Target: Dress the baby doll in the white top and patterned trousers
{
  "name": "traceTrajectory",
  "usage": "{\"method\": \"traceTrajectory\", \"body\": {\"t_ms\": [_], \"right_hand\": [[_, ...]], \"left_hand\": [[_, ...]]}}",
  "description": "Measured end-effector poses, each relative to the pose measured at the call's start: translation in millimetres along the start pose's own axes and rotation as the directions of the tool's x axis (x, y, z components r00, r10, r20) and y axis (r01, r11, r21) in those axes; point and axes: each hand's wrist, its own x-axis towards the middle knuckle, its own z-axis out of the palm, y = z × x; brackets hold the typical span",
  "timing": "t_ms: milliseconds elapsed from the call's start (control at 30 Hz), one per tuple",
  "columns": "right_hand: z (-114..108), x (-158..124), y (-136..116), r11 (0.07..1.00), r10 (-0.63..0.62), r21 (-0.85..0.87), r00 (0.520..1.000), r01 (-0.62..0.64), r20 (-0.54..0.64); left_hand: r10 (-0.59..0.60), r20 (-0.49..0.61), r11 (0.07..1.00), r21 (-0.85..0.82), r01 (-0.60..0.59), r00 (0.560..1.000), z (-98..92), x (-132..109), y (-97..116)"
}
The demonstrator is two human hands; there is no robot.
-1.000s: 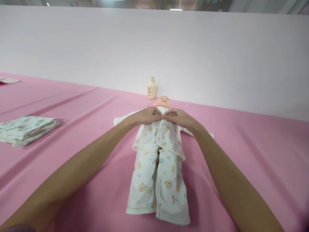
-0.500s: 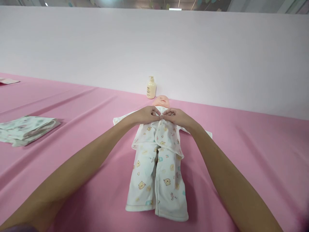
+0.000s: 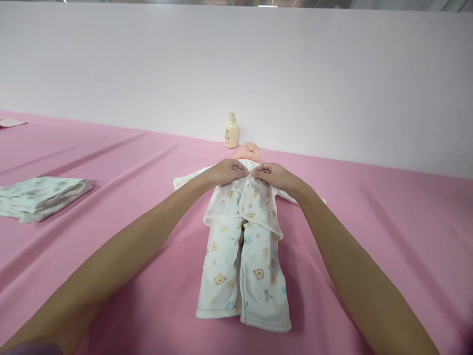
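A baby doll (image 3: 248, 152) lies on its back, its head toward the wall. It wears a white printed jacket (image 3: 257, 202) and matching trousers (image 3: 221, 268). At the upper front of the jacket, my left hand (image 3: 228, 171) pinches one edge of the cloth between thumb and fingers. My right hand (image 3: 274, 176) pinches the opposite edge, fingertips almost touching those of the left. Whatever fastener lies between the fingertips is too small and covered to make out. Below the hands the jacket's front hangs slightly apart over the trousers' waist.
A cream pump bottle (image 3: 231, 132) stands against the white wall (image 3: 111, 69), just behind the doll's head. Folded printed cloth (image 3: 44, 196) lies on the left. Another pale cloth (image 3: 12, 123) is at the far left edge. A wrinkled pink sheet (image 3: 148, 296) covers the surface.
My fingertips have shifted slightly on the jacket's front edges, and the left fingers have closed closer together. The view has tilted down a little. The doll stays in place.
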Motion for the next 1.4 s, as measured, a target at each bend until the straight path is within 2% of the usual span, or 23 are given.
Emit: {"method": "traceTrajectory", "body": {"t_ms": [300, 533, 733, 967, 1067, 1233, 1400], "right_hand": [[1.1, -1.0, 1.4, 0.999, -0.020, 0.028, 1.000, 0.020, 0.004], [4.2, -2.3, -2.0, 1.000, 0.003, 0.021, 1.000, -0.002, -0.024], [7.1, -4.8, -4.9, 1.000, -0.002, 0.002, 0.999, 0.002, -0.048], [11.0, 1.9, 2.0, 1.000, 0.005, 0.023, 0.995, -0.003, -0.103], [7.9, 2.0, 4.5, 0.999, -0.012, 0.050, 0.996, 0.017, -0.084], [-1.1, -1.8, 8.1, 0.993, -0.072, 0.093, 0.997, 0.071, 0.012], [-0.2, 1.5, 10.5, 0.993, -0.057, 0.108, 0.998, 0.056, 0.004]], "left_hand": [[-0.012, 0.033, 0.998, -0.061, 0.014, 0.999, -1.8, 3.6, -4.2], [-0.031, 0.011, 0.997, -0.075, 0.032, 0.999, 0.6, 7.0, -6.1], [-0.005, 0.068, 0.991, -0.134, 0.014, 0.998, -3.3, 12.6, -13.5], [-0.007, 0.002, 0.998, -0.055, 0.007, 1.000, -0.3, 9.8, -12.0], [0.000, -0.005, 0.999, -0.041, 0.000, 1.000, 0.4, 9.0, -10.9], [0.005, -0.001, 0.999, -0.031, -0.005, 1.000, -1.2, 11.7, -13.0], [0.015, 0.007, 0.997, -0.070, -0.014, 1.000, -1.0, 14.2, -15.3]]}}
